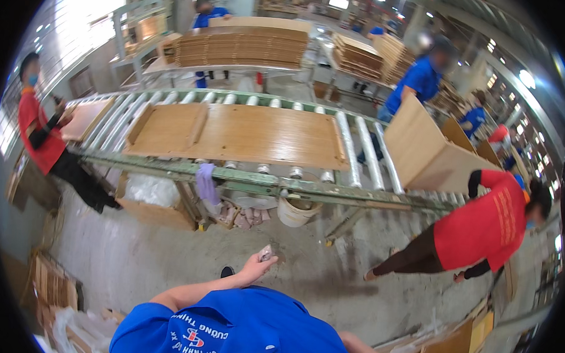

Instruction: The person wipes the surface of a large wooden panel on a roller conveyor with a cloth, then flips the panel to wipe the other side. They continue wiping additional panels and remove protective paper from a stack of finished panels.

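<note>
My left hand (254, 267) is held out in front of my body, its fingers closed round a small packet (266, 253). The packet looks like clear plastic with something pinkish-brown and dark inside; its contents are too small to tell. Of my right arm (360, 351) only a bare stretch shows at the lower edge, and the hand is out of the picture. Beyond my left hand, apart from it, a wooden panel (265, 135) with raised cross strips lies flat on the roller conveyor (269, 187).
A white bucket (298, 213), pinkish packets (251, 218) and a wooden box (157, 214) with clear plastic sit below the conveyor. A purple cloth (206, 183) hangs from its rail. People in red stand left (44, 131) and right (480, 224); a large wooden case (442, 151) rests at right.
</note>
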`<move>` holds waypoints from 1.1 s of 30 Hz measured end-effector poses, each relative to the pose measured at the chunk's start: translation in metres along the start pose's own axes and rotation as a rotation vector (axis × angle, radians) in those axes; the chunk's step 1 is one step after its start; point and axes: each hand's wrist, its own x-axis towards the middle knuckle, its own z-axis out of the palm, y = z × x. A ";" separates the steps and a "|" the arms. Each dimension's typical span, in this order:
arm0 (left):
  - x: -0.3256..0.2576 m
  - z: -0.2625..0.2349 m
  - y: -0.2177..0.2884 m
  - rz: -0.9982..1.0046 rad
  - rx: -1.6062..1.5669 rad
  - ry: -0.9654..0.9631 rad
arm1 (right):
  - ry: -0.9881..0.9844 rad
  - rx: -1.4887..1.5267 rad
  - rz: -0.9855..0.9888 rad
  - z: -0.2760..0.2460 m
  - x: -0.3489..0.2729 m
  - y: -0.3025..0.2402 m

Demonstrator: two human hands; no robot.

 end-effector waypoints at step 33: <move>-0.003 0.000 -0.006 0.046 -0.050 0.020 | -0.115 -0.011 -0.161 0.015 0.013 -0.044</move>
